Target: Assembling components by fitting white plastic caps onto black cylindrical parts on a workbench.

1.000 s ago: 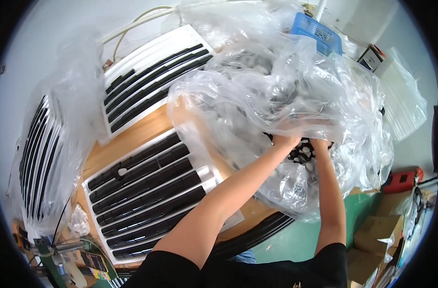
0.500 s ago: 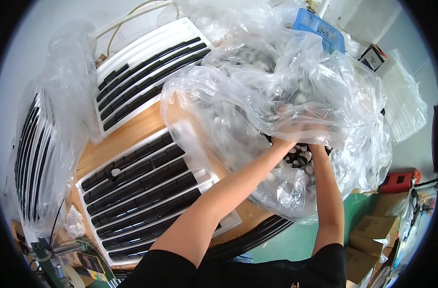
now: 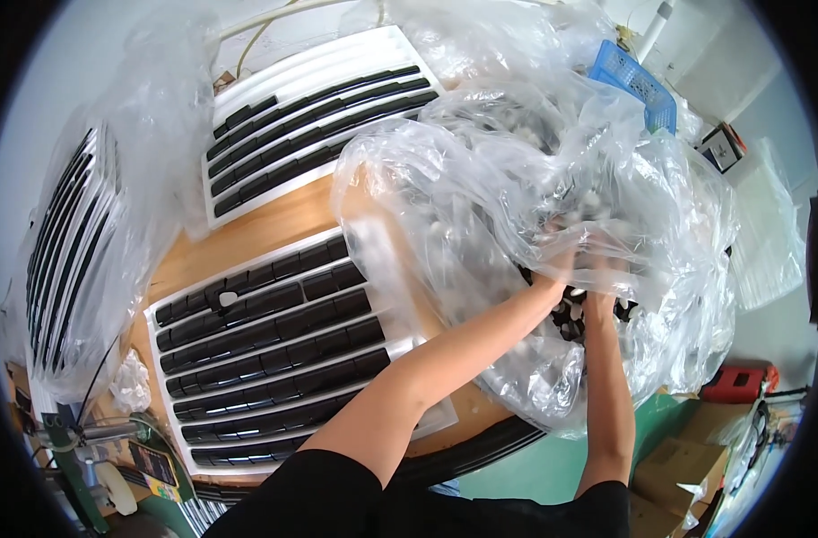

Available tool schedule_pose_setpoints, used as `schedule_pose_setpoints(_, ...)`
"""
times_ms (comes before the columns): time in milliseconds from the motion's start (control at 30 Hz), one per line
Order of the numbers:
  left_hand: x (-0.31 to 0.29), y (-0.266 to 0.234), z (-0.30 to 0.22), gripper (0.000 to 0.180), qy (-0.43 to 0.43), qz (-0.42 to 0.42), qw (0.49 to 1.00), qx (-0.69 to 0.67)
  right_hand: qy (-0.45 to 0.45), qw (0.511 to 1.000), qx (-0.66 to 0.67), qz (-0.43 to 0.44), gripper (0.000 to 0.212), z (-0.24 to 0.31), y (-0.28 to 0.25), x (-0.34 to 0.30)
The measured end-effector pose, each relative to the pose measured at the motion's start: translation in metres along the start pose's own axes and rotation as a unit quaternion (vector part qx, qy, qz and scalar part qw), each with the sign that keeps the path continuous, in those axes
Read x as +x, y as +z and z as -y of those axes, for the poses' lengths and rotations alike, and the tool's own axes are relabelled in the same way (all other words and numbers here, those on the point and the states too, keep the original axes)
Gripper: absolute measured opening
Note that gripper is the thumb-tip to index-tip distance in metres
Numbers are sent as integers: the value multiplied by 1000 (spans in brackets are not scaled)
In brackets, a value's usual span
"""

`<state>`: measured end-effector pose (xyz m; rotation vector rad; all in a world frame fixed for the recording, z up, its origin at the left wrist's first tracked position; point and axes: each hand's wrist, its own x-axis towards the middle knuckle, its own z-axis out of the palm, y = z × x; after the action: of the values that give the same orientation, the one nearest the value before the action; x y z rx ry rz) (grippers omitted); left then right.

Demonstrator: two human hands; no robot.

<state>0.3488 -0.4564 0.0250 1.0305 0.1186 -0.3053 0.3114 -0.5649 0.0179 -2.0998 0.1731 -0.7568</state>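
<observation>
Both of my hands are inside a large clear plastic bag [image 3: 481,184] on the right of the table. Crumpled film covers my left hand [image 3: 566,248] and my right hand [image 3: 609,257], which are side by side. Their fingers are blurred through the plastic, so whatever they hold or touch is hidden. Small black and white pieces [image 3: 570,314] show in the bag's opening around my wrists. Left of my left forearm lies a white tray [image 3: 178,387] with rows of glossy black pieces [image 3: 274,334]. One piece there shows a white oval face [image 3: 228,299].
Another white tray [image 3: 337,61], partly filled with black rows, lies at the back. Stacked trays [image 3: 68,242] stand wrapped in plastic at the left. A blue basket [image 3: 638,81] sits behind the bag. Cardboard boxes [image 3: 683,466] and a red case [image 3: 736,384] are at lower right.
The view has shifted, so the trays and basket sit further right in the picture. Both hands stay under the film, slightly further right in the picture too.
</observation>
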Motion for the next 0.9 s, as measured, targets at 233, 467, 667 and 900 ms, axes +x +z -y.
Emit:
schedule_pose_setpoints(233, -29, 11, -14, 35, 206, 42, 978, 6, -17, 988, -119, -99, 34, 28, -3, -10)
schedule_pose_setpoints(467, -52, 33, -47, 28, 353, -9, 922, 157, 29, 967, 169, -187, 29, 85, -13, -3)
schedule_pose_setpoints(667, -105, 5, -59, 30, 348, 0, 923, 163, 50, 938, 249, -234, 36, 97, -12, -58)
schedule_pose_setpoints(900, -196, -75, -87, 30, 376, -28, 918, 120, -222, 850, -409, -246, 38, 171, 14, -158)
